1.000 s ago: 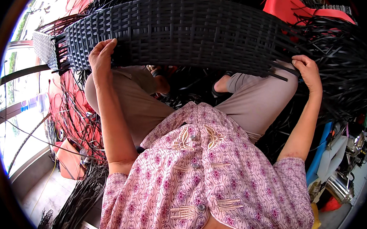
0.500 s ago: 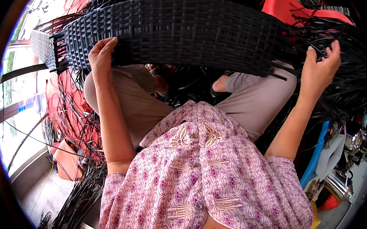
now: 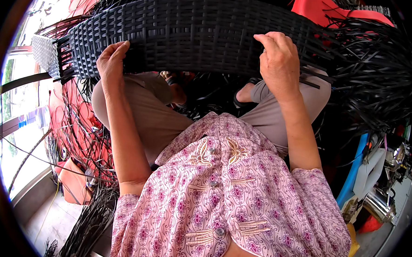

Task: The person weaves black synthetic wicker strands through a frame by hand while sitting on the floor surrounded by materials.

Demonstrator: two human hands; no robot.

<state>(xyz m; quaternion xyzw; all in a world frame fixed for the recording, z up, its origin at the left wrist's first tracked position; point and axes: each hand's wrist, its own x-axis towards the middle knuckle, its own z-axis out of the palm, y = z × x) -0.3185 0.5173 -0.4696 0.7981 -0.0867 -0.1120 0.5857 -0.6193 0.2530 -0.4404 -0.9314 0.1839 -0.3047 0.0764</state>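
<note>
A curved panel (image 3: pixel 197 35) of black woven plastic strips stretches across in front of me, above my knees. Loose strip ends stick out at its right end. My left hand (image 3: pixel 111 64) is closed, thumb against fingers, on the panel's lower left part. Over the right half of the weave is my right hand (image 3: pixel 280 65), its back toward me and its fingers bent in toward the thumb. Whatever those fingers pinch is too small or hidden to make out. Part of the weave lies behind the right hand.
A large heap of loose black strips (image 3: pixel 379 72) lies at the right. Behind it is a red plastic chair (image 3: pixel 347 15). More strips tangle over red material (image 3: pixel 82 126) at the left. A shiny metal canister (image 3: pixel 379 206) and a blue edge (image 3: pixel 352 175) are at lower right.
My right hand has moved left from the strip heap, where its fingers were spread, to the panel, and its fingers are now bent in. My left hand has stayed at the panel.
</note>
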